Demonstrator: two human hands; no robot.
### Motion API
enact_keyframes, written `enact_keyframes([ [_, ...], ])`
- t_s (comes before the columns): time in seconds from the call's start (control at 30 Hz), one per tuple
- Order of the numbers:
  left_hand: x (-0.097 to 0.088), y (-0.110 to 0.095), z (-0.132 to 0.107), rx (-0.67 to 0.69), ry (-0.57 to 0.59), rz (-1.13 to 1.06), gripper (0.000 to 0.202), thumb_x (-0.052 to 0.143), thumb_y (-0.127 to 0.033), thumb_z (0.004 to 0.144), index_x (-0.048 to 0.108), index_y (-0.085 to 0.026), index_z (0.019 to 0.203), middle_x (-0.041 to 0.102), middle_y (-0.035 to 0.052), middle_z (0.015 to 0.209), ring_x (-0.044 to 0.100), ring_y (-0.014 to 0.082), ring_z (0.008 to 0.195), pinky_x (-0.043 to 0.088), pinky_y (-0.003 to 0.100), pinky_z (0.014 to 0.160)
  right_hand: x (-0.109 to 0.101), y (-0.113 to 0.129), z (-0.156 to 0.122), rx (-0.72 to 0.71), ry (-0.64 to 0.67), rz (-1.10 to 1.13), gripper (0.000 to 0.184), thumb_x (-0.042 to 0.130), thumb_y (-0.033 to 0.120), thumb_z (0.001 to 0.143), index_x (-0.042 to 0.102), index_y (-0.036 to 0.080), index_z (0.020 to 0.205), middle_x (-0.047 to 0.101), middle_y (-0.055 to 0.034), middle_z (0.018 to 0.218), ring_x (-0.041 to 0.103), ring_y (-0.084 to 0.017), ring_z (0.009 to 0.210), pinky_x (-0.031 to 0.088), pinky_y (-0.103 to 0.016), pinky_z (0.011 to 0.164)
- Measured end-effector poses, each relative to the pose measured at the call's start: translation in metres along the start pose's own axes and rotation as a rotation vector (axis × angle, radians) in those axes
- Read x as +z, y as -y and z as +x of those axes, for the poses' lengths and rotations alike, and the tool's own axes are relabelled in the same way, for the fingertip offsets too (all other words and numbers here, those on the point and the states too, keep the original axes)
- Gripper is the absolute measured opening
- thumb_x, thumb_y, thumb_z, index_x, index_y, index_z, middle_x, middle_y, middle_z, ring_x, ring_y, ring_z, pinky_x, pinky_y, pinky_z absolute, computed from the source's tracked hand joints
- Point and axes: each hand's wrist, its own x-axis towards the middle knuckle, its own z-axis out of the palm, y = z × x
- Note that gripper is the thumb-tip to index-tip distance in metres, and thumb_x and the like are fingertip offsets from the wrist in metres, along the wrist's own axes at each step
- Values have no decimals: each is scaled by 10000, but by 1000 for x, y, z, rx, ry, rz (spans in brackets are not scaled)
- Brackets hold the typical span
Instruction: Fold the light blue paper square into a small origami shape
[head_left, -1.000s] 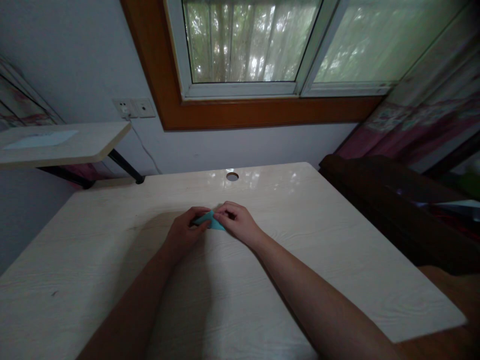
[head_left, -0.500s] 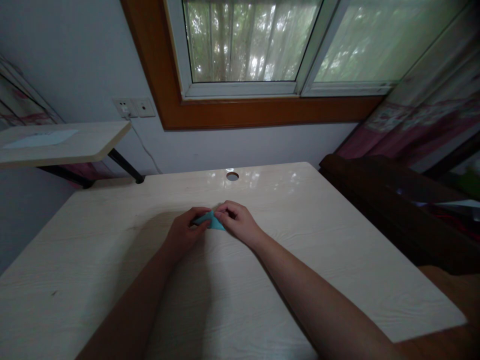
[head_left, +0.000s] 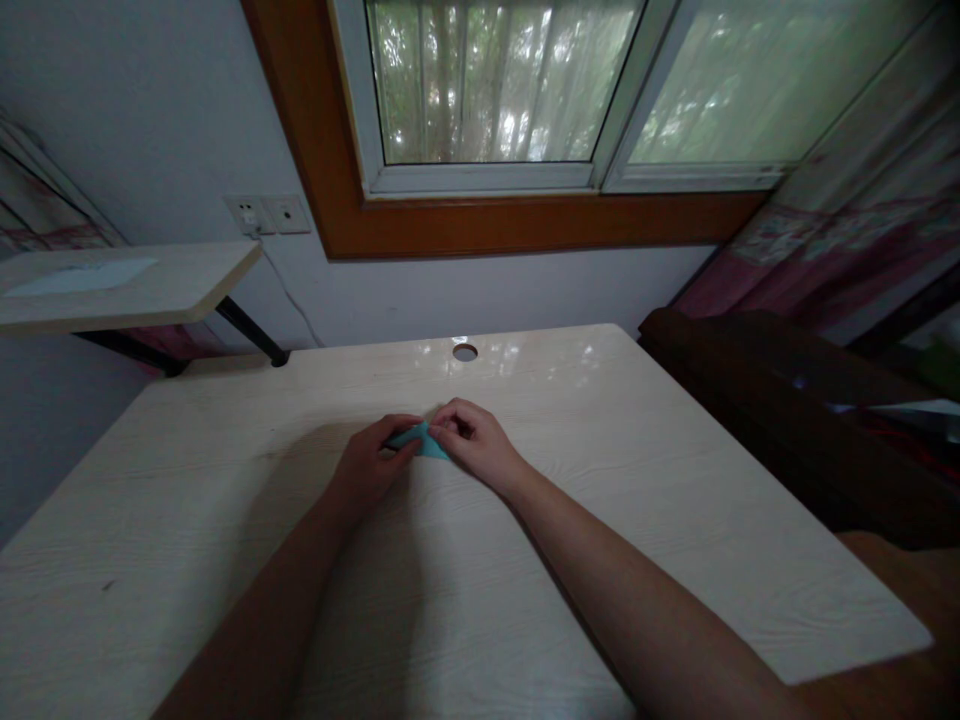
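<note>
A small folded piece of teal paper (head_left: 424,441) lies on the pale wooden table (head_left: 225,500), near its middle. My left hand (head_left: 369,465) pinches the paper's left side with curled fingers. My right hand (head_left: 474,446) pinches the right side, its fingertips pressed together over the top fold. Both hands rest on the table and hide most of the paper.
A round cable hole (head_left: 465,352) is in the table near its far edge. A small side shelf (head_left: 127,285) juts from the wall at the left, with a sheet on it. Dark wooden furniture (head_left: 787,420) stands along the right. A window fills the wall ahead.
The hands barely shift; my right fingers have crept slightly up and left on the paper. The paper stays in place.
</note>
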Motion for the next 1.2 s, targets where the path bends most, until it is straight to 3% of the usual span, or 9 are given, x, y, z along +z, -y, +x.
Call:
enact_keyframes([
  [0.83, -1, -5, 3, -4, -10, 58, 264, 598, -294, 862, 638, -227, 1115, 708, 35, 1045, 663, 194, 934, 525, 307, 853, 0, 1, 1, -20, -4, -51, 87, 647, 254, 829, 665, 186, 881, 575, -2, 781, 475, -104, 626, 391, -226, 589],
  [1.2, 0, 1, 2, 12, -6, 70, 261, 596, -302, 869, 642, -235, 1117, 706, 37, 1068, 663, 200, 952, 521, 312, 867, -1, 3, 2, -18, -2, -68, 71, 658, 252, 829, 668, 182, 830, 583, -11, 795, 500, -111, 652, 408, -234, 607],
])
